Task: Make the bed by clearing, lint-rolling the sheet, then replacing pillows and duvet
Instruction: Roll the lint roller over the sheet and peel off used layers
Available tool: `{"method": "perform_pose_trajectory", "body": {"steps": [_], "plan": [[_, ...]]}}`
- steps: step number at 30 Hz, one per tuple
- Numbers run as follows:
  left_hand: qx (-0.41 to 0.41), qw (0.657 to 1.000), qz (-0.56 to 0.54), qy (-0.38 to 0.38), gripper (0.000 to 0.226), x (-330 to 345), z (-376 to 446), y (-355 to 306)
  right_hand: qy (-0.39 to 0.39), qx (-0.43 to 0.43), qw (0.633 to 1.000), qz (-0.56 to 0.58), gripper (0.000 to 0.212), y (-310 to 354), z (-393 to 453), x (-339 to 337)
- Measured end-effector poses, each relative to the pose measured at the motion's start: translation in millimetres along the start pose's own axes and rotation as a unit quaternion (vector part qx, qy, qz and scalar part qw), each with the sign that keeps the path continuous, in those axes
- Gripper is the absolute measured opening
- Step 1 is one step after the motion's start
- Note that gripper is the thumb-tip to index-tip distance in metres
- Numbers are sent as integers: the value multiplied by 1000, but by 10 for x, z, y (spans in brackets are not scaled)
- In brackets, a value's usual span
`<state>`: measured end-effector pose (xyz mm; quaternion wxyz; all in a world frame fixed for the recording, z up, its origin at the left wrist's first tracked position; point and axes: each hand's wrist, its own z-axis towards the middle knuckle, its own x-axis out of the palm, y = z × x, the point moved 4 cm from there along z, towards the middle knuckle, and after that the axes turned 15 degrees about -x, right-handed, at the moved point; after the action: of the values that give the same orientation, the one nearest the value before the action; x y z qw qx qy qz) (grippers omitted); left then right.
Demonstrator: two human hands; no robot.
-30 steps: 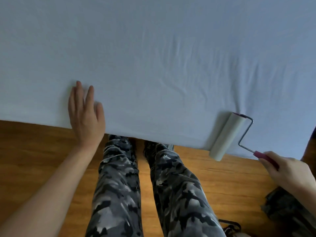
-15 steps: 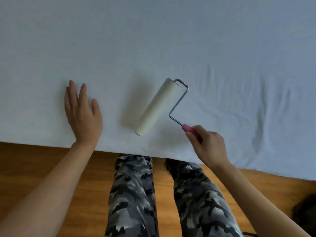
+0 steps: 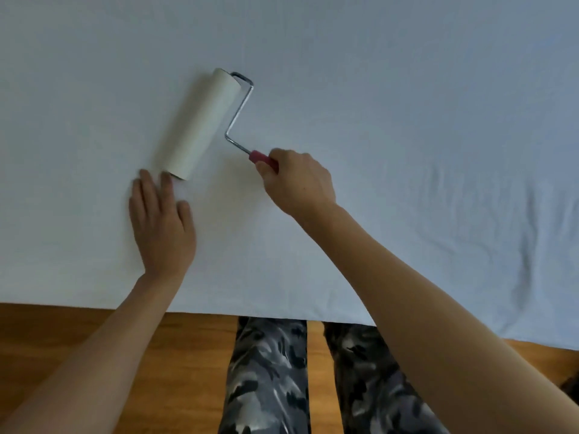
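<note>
Right hand (image 3: 297, 180) grasps the lint roller (image 3: 200, 123) handle, roller on sheet (image 3: 407, 104); left hand (image 3: 161, 223) lies flat, fingers released.

We see pale blue sheet (image 3: 376, 89) spread flat over bed, wrinkled at right, near edge hanging above floor. We see lint roller (image 3: 198, 123) lying on sheet, left of centre: white roll angled far-right, bent wire frame, red handle.
</note>
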<state>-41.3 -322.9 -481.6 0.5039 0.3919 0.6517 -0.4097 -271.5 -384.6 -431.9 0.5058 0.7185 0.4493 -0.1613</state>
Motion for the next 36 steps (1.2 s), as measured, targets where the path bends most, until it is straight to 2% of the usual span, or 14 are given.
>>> {"method": "perform_pose_trajectory", "body": {"steps": [4,9,16,19,21,22,24,26,27,30,34,36], "plan": [[-31,999,-1,8,49,40,-48,-40,-2,41,999,-8,37,-626,-766,17],[-65,997,-46,13,50,47,-177,-371,30,117,992,-36,29,-1461,-1987,-167],[20,996,-82,20,50,81,-387,-1178,82,217,971,-67,27,-2173,-3202,-443],[55,995,-76,18,51,108,-357,-1502,61,218,971,-73,6,-2294,-3542,-566],[79,994,-69,16,51,136,-288,-1696,59,240,967,-61,27,-2354,-3687,-632],[85,994,-68,15,51,150,-239,-1786,61,248,966,-44,31,-2323,-3695,-658],[97,993,-69,11,51,176,-148,-1941,32,207,978,-10,16,-2161,-3558,-720],[104,992,-66,3,50,208,-60,-2037,-11,161,987,10,12,-1990,-3186,-783],[101,993,-63,0,50,224,-20,-2057,-19,146,989,17,15,-1947,-2947,-794],[72,996,-52,-9,49,247,83,-2023,-76,92,992,35,48,-1792,-2024,-971],[76,997,-11,-9,50,298,134,-1962,-132,50,990,20,46,-1529,-764,-1261],[79,997,3,-11,51,323,133,-1959,-124,51,991,10,42,-1424,-239,-1374]]}}
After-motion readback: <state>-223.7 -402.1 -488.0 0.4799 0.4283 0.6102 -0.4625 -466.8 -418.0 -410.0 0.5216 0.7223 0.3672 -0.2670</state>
